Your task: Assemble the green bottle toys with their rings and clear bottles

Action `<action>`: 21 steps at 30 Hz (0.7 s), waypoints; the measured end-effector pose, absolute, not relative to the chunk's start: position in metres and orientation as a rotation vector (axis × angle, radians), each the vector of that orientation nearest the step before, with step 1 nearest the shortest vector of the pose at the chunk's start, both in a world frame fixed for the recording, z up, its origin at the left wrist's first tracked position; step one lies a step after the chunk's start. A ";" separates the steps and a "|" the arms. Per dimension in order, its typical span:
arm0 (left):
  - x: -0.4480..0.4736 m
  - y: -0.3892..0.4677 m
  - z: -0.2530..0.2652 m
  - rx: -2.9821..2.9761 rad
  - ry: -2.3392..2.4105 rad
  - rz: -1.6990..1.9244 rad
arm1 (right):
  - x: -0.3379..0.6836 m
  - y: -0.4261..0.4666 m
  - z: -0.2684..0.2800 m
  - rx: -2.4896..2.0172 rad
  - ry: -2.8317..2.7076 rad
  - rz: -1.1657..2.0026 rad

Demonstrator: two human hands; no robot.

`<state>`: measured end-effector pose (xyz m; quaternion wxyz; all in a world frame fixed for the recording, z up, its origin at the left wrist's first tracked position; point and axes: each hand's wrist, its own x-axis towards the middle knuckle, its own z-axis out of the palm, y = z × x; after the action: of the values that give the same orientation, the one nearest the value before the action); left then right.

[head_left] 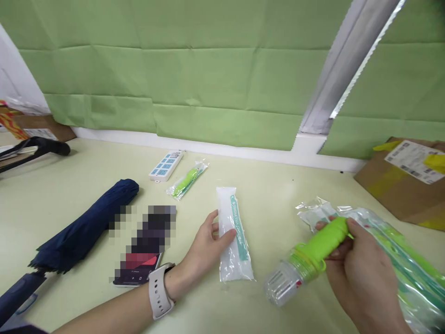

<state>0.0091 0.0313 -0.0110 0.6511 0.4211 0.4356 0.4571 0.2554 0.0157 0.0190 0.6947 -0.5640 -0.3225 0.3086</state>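
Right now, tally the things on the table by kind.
Sealed plastic packets: 3
Green-handled brush: 1, in the right hand
Umbrella: 1
Power strip: 1
Phone: 1
Cardboard boxes: 2
Total: 10

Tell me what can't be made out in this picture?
Head view only:
- Phone: pixelated blur hides its top half.
- Navy umbrella: handle end cut off by the left edge.
- Plastic packets under the right hand: smeared, running off-frame.
- White sachet by the left hand: print too small.

left hand [208, 246] flat; right hand [358, 273] gripping
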 end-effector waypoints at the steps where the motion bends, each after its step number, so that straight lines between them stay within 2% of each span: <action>1: 0.010 0.032 -0.013 0.989 1.007 1.041 | 0.253 0.018 0.020 -1.251 -0.643 0.731; 5: 0.011 0.034 -0.022 1.116 1.035 1.040 | 0.246 0.021 0.026 -1.181 -0.448 0.878; 12: 0.007 0.026 -0.031 1.615 1.188 1.132 | 0.234 0.015 0.022 -1.090 -0.502 1.114; 21: 0.010 0.018 -0.008 1.172 0.743 1.315 | 0.232 0.008 0.013 -1.162 -0.950 1.417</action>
<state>0.0098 0.0181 -0.0079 0.5768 0.5009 0.3176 0.5617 0.2315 0.0078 0.0128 0.5133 -0.4832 -0.3949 0.5892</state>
